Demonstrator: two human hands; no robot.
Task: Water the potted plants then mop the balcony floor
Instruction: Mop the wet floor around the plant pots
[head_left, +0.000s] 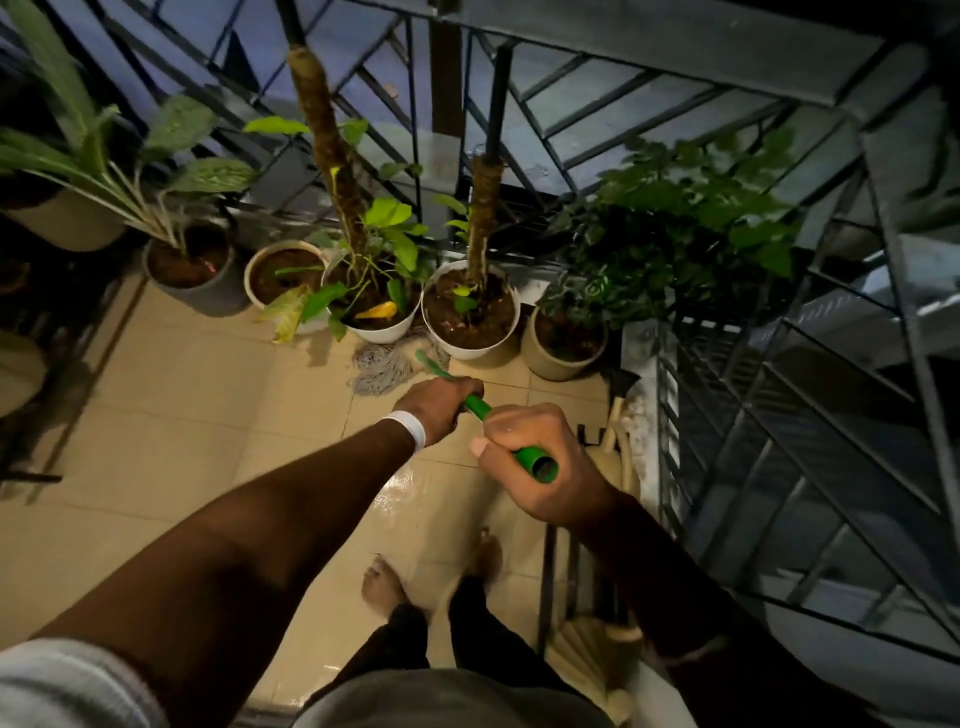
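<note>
A green mop handle (478, 404) runs from my hands down to a grey string mop head (390, 364) lying on the tiled floor (208, 415), just in front of two white pots. My left hand (441, 402) grips the handle lower down. My right hand (540, 462) grips the handle's top end. Several potted plants line the railing: a grey pot (208, 293), a cream pot (254, 283), a white pot with a moss pole (384, 327), another white pot (470, 343) and a beige pot (561, 358).
A dark metal railing (571, 156) closes the balcony ahead and on the right. A cream watering can (618, 457) stands by the right wall. My bare feet (384, 587) stand on wet, shiny tiles. More pots sit at the far left (62, 228).
</note>
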